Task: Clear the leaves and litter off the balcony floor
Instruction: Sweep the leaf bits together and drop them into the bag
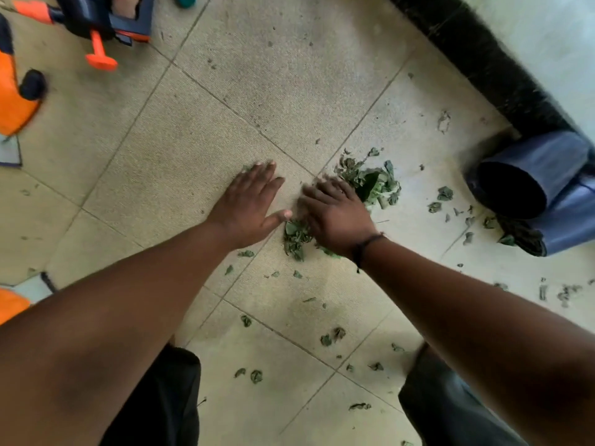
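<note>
Nearest us, scattered leaf bits (pixel 256 376) lie on the tiled floor (pixel 289 75) between our knees, still to collect. Further out, our left hand (pixel 248 207) lies flat on the tile, fingers straight and spread, grip open and holding nothing, thumb just beside a small leaf clump (pixel 296 236). Our right hand (pixel 335 217) sits over the clump with fingers bent down onto it; we cannot tell whether that grip closes on any leaves or only rakes them. Just past its fingertips lies the main leaf pile (pixel 373 185), with more loose scraps (pixel 446 193) trailing right toward a dark bag (pixel 541 188) lying open near the wall base (pixel 476 53). Far left, orange and navy toys (pixel 96 30) sit well apart. Risks, as we judge: dry bits likely crumble and scatter if we sweep fast; a loose scoop could drop leaves short of the bag; the bag mouth may sag shut.
</note>
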Demonstrator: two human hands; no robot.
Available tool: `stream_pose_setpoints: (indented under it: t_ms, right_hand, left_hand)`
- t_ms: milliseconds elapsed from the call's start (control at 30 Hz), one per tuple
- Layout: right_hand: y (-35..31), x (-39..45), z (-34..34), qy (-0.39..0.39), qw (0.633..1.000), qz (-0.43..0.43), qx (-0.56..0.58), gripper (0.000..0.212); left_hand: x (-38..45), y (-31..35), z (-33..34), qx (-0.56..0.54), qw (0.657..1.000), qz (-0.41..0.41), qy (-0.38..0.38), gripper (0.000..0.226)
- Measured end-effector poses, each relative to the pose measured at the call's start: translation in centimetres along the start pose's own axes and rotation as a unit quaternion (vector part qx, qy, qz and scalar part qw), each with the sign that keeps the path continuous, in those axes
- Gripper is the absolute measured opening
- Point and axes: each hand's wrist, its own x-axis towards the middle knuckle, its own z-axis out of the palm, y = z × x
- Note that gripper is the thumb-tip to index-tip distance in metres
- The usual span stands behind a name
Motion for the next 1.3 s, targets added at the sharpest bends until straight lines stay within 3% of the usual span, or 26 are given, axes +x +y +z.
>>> stream_pose_setpoints:
  t_ms: [67, 167, 233, 367, 533, 600, 700, 867, 1067, 1300]
  right_hand:
    - [2.3, -2.7, -0.1, 0.097, 0.992, 0.069, 0.037, 0.057]
    - [7.3, -5.7, -0.5, 0.120, 0.972, 0.198, 0.049, 0.100]
    - [10.6, -5.7, -0.9, 0.084, 0.977, 0.194, 0.035, 0.121]
    - [13.6, -2.2, -1.5, 0.023, 0.997, 0.076, -0.025, 0.141]
    - [12.2, -0.9, 0.3, -0.031, 0.993, -0.103, -0.037, 0.140]
    - [12.0, -2.6, 0.0, 0.010, 0.995, -0.090, 0.031, 0.133]
    - [13.9, -6.4, 0.3, 0.069, 0.995, 0.049, 0.058, 0.134]
    - [16.9, -9.8, 3.2, -0.018, 0.996, 0.053, -0.070, 0.145]
    - [13.5, -2.5, 2.5, 0.047, 0.994, -0.040, -0.086, 0.148]
    - [10.9, 2.9, 0.6, 0.019, 0.976, -0.192, -0.102, 0.140]
  left_hand:
    - [-0.2, -0.1, 0.5, 0.038, 0.999, 0.001, -0.016, 0.105]
    - [-0.5, -0.6, 1.9, 0.099, 0.994, 0.004, -0.046, 0.126]
    - [-0.8, -1.0, 2.8, 0.148, 0.988, 0.025, -0.044, 0.141]
    - [-0.5, -0.7, 4.8, 0.163, 0.985, 0.051, -0.015, 0.144]
    - [2.7, 4.2, 6.1, 0.096, 0.994, 0.042, 0.042, 0.137]
    - [3.8, 6.3, 6.0, 0.087, 0.994, 0.047, 0.045, 0.139]
    - [4.2, 6.9, 5.5, 0.087, 0.993, 0.076, 0.029, 0.144]
    - [3.6, 2.9, 3.9, 0.152, 0.979, 0.133, 0.005, 0.144]
    - [5.2, 2.3, 2.6, 0.174, 0.974, 0.148, 0.004, 0.146]
    - [8.2, 6.0, 2.9, 0.149, 0.983, 0.069, 0.076, 0.147]
